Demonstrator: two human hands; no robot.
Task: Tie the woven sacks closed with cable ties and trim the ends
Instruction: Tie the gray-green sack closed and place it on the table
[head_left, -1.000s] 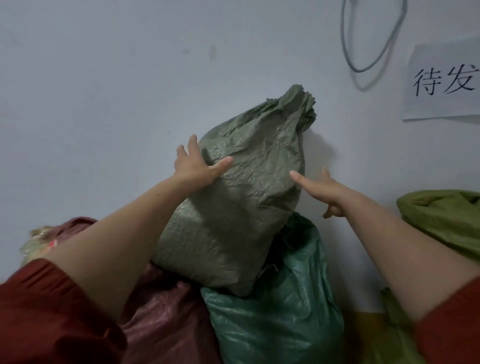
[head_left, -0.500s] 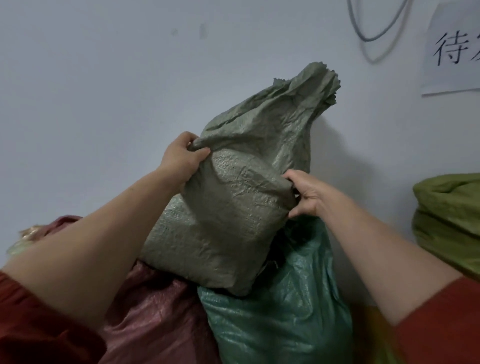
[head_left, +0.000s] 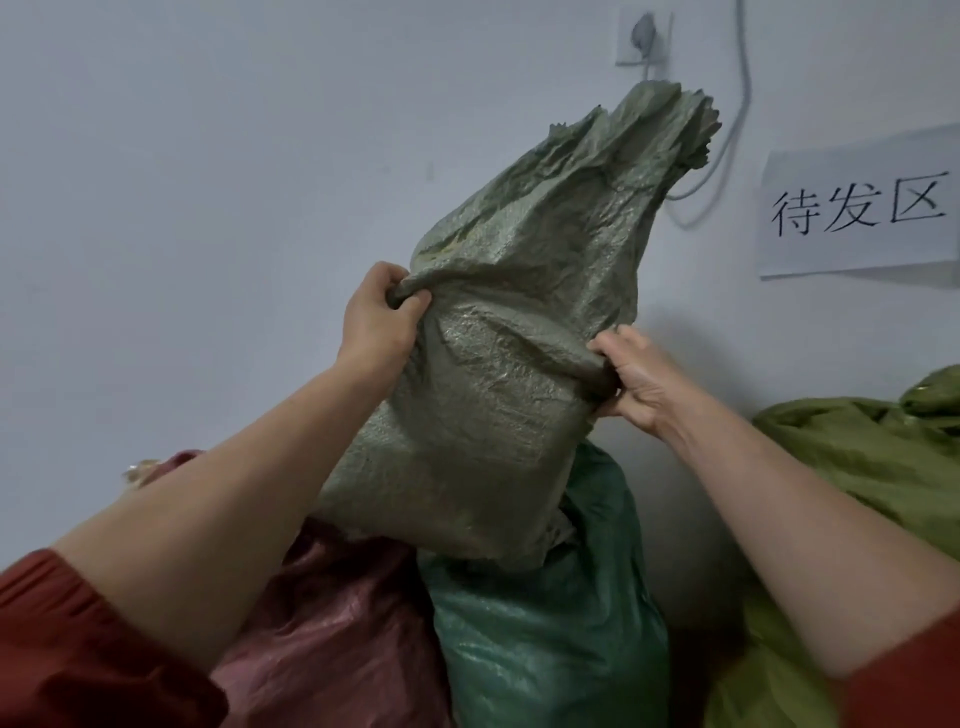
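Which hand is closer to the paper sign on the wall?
Right. The right hand grips the sack below and left of the sign; the left hand grips its other edge, farther left.

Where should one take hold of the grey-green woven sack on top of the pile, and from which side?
Probably grip the grey-green woven sack at its two shoulders, one from each side: fabric there is slack above the filled body and bunches into folds. The left hand and right hand pinch exactly these folds.
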